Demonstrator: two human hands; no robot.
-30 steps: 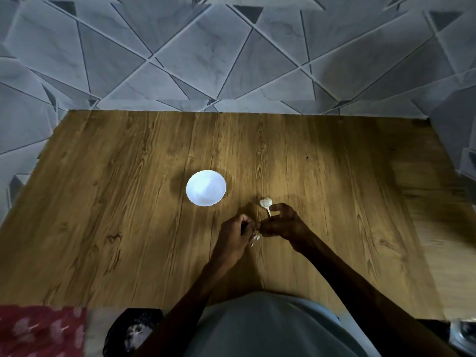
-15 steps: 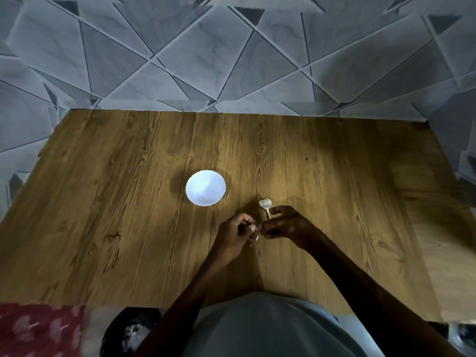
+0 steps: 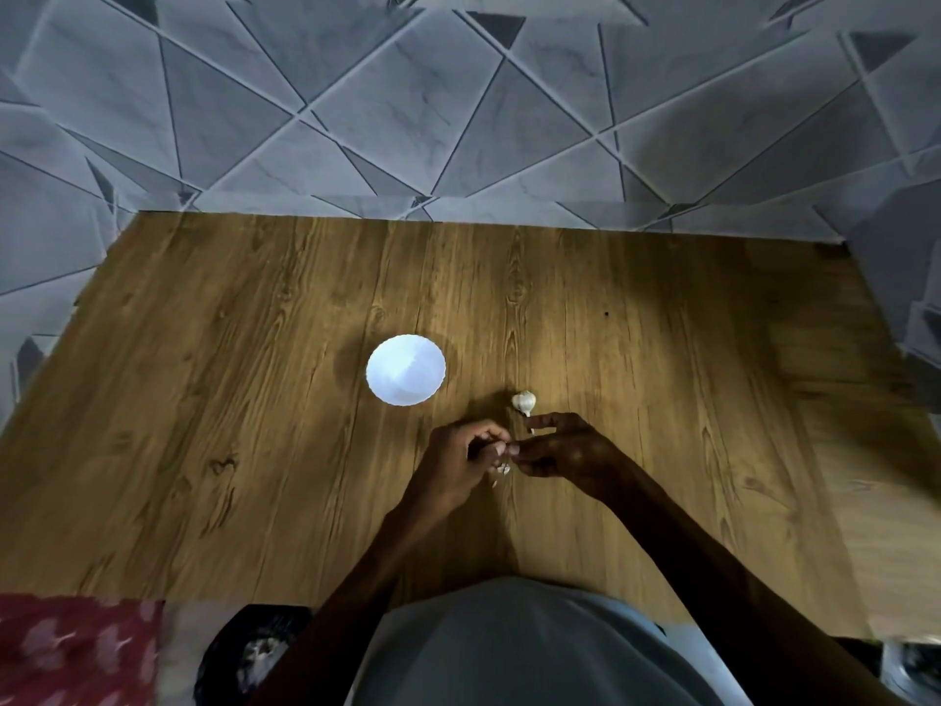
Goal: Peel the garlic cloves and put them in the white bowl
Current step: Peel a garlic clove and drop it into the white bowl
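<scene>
Wooden table (image 3: 254,400), grey tiled wall behind. I log both hands meeting at front centre: left hand (image 3: 455,463) and right hand (image 3: 568,450), fingers curled, pinch a garlic clove (image 3: 503,468) between them (mostly hidden). Garlic bulb (image 3: 524,401) lies just beyond the right fingers. White bowl (image 3: 406,369) stands left, apart.

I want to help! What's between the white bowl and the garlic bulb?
Just bare wooden tabletop between white bowl and garlic bulb, seen in head view.

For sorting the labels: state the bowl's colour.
White bowl, with a scalloped rim; clearest in the head view.
</scene>
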